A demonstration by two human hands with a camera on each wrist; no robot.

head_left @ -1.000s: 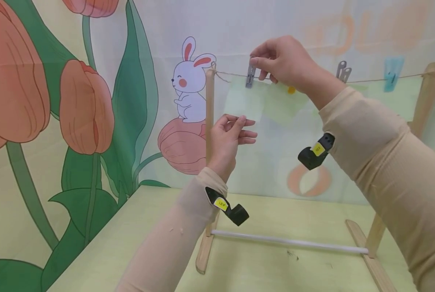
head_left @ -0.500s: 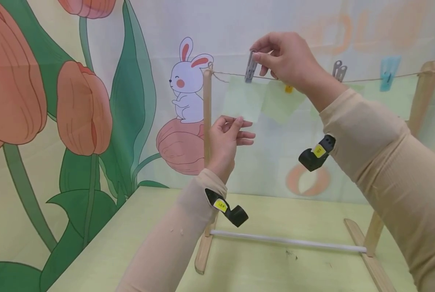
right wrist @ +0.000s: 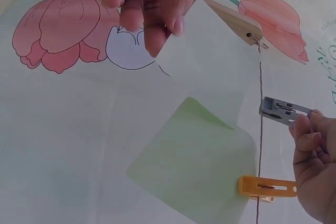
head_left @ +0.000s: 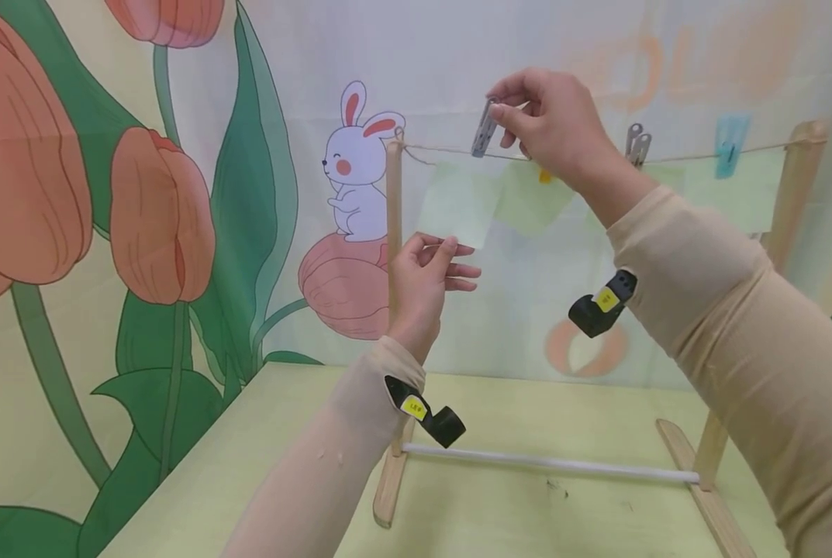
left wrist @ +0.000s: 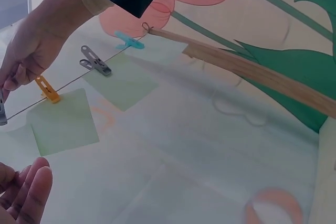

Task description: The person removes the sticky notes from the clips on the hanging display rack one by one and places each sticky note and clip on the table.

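In the head view my right hand [head_left: 551,112] pinches a grey clothespin [head_left: 484,130] by its upper end. The pin's lower tip is at the string [head_left: 443,147]. Lower down, my left hand [head_left: 426,283] pinches the bottom edge of a pale green paper sheet [head_left: 457,201] between thumb and index finger, its other fingers extended. The sheet's top edge lies a little below the string, apart from the pin. Seen from the right wrist, the clothespin [right wrist: 278,109] meets the string from the side, and the sheet [right wrist: 210,51] slants from the left hand's fingertips.
Along the string, an orange clothespin [left wrist: 48,89], a grey one [left wrist: 96,62] and a blue one [head_left: 731,147] hold more green sheets. Wooden posts [head_left: 395,225] carry the string, joined below by a white rod [head_left: 548,463] above the table [head_left: 304,434]. A printed backdrop stands behind.
My left hand has lowered slightly, and the sheet's top edge has come down from the clothespin and string. The clothespin has tilted further in my right hand.
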